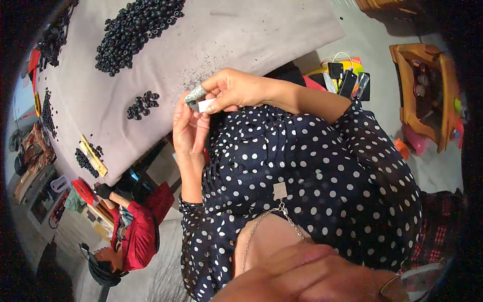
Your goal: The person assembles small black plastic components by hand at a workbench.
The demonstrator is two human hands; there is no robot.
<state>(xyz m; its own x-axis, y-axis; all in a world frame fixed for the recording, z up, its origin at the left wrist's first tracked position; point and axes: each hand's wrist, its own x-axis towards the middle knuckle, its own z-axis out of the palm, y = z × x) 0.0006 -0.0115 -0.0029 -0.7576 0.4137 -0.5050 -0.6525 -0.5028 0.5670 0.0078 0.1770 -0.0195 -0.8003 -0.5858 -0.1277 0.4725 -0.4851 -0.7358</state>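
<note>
My left hand (pixel 188 132) is raised at the table's near edge, its fingertips pinched around a small black ring-like part (pixel 192 103). Coming in from the right, my right hand (pixel 232 89) meets it there. Between its thumb and fingers it grips a small flat white piece (pixel 205 105), whose exact kind I cannot make out. A grey, speckled wrapping (pixel 195 94) covers my right index finger, which presses close to the black part. Beyond the hands, dark crumbs (pixel 204 70) are scattered over the pale cloth. A small cluster of black parts (pixel 142 104) lies left of my left hand.
A large heap of black parts (pixel 133 38) covers the far left of the cloth-covered table (pixel 261 30). Farther left, more parts surround a yellow strip (pixel 94 156). A co-worker in red (pixel 141 236) sits lower left. A wooden stool-like frame (pixel 422 90) and black devices (pixel 347 83) are at right.
</note>
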